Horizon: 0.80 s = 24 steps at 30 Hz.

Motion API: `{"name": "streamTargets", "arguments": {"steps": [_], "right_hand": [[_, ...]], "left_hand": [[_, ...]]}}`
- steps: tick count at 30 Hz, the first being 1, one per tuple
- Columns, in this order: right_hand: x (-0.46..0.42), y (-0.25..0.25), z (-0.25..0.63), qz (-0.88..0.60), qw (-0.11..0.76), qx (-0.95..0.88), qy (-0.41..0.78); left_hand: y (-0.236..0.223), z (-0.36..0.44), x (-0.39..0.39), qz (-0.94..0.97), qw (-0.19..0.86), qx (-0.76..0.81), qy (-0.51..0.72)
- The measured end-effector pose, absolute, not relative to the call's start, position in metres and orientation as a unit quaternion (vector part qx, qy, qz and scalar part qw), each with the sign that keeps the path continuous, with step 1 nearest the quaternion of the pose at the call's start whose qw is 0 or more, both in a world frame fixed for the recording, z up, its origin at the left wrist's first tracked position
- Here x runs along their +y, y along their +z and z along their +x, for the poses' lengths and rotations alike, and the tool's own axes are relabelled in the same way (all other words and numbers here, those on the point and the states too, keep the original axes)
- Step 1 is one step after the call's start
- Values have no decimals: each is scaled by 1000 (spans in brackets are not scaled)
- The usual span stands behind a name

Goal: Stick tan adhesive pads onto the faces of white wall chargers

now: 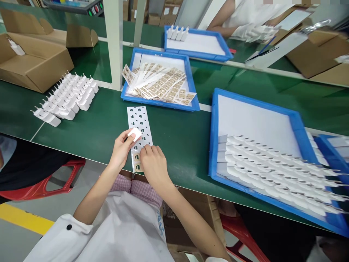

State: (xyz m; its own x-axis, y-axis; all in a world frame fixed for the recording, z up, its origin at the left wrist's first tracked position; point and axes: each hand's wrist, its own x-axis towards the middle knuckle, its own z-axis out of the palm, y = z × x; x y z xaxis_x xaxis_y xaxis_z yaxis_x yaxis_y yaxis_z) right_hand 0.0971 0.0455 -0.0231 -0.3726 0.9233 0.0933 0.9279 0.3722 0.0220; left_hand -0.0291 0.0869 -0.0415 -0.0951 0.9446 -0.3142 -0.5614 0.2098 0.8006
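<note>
My left hand (121, 148) is closed on a small white charger plug (135, 134), held just above a white sticker sheet (137, 120) that lies on the green bench. My right hand (154, 163) rests on the lower part of that sheet with its fingers curled and pinched at a label near the sheet's edge. What the fingertips grip is too small to make out. Most of the sheet's label spots are bare; a few gold labels remain at its near end (137, 163).
Several white plugs (68, 99) stand in rows at the left. A blue tray (159, 103) of label sheets lies ahead. A large blue tray (214, 145) with rows of plugs sits at the right. Cardboard boxes (35, 62) lie far left. Another person's gloved hands (253, 32) work across the bench.
</note>
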Motion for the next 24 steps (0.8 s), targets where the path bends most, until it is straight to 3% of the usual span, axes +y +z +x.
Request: {"name": "streamTargets", "arguments": {"steps": [6, 9, 15, 20, 24], "right_hand": [[27, -19, 110, -492, 114, -858, -96], [17, -14, 123, -472, 189, -859, -56], [5, -7, 153, -524, 314, -758, 226], [0, -6, 159, -502, 482, -488, 526], [-3, 4, 135, -445, 631, -268, 576]], "left_hand": [[-40, -30, 88, 219, 643, 450, 580], [-40, -33, 88, 217, 651, 445, 576], [-41, -38, 88, 240, 671, 420, 562], [-31, -28, 80, 260, 681, 397, 557], [-22, -14, 56, 387, 629, 379, 558]]}}
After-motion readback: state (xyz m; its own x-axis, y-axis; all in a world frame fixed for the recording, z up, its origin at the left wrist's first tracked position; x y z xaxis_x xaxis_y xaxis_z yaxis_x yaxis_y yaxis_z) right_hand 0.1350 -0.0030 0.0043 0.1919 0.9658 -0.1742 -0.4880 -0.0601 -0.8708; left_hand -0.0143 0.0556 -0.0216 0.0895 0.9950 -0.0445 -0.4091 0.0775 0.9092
